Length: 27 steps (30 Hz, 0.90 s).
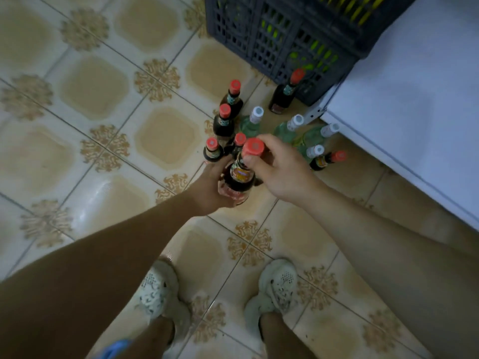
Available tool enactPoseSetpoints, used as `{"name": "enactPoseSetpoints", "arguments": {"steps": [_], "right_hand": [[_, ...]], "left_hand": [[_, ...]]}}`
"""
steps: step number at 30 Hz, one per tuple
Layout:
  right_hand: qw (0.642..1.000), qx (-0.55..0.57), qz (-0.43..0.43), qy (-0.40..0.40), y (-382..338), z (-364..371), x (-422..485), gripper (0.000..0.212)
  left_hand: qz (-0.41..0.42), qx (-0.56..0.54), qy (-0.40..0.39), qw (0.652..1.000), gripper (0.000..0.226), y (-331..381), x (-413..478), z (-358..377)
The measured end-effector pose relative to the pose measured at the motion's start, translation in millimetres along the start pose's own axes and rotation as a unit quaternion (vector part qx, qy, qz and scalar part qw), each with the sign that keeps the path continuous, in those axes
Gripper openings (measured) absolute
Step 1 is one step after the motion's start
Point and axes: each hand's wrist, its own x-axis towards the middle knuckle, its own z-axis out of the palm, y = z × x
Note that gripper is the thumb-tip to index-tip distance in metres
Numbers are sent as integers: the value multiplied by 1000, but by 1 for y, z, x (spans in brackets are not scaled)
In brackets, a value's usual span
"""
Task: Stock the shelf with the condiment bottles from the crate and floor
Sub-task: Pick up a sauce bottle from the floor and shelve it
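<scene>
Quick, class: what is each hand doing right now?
Left hand: holds the dark bottle by its body.
Right hand: pinches that bottle's neck.

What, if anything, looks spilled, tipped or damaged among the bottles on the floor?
Nothing stands out. The red-capped bottles and white-capped bottles stand capped on the tiled floor with no puddle visible; their outward lean looks like wide-lens distortion.

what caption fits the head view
Person's left hand and right hand grip a red-capped bottle near other bottles on the tiled floor.
</scene>
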Motion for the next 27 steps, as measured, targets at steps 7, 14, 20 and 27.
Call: {"name": "enactPoseSetpoints", "arguments": {"steps": [7,14,20,27], "right_hand": [[989,86,6,120,-213,-93,-112,10],[974,130,-13,186,-367,-164,-198,15],[943,191,-48,270,-456,-233,-275,17],[898,180,-115,385,-492,-298,-378,9]], "left_hand": [[-24,-51,-52,997,88,182,-170,-95],[89,-112,-36,989,77,344,-291,-165],[211,-117,-90,966,76,442,-366,-188],[313,-121,-134,933,86,540,-416,-158]]}}
